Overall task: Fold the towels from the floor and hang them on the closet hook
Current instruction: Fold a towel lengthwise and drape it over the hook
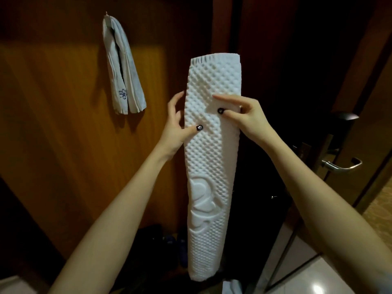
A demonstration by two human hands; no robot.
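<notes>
One white towel point(210, 166) between left hand point(176, 126) and right hand point(246, 117); blue emblem point(122, 94) illegible.

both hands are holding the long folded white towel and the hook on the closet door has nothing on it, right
Not quite. The hook is taken: the head view shows a pale blue-grey towel hanging from it on the wooden door. The rest is right: the left hand and right hand both hold the long folded white towel.
</notes>
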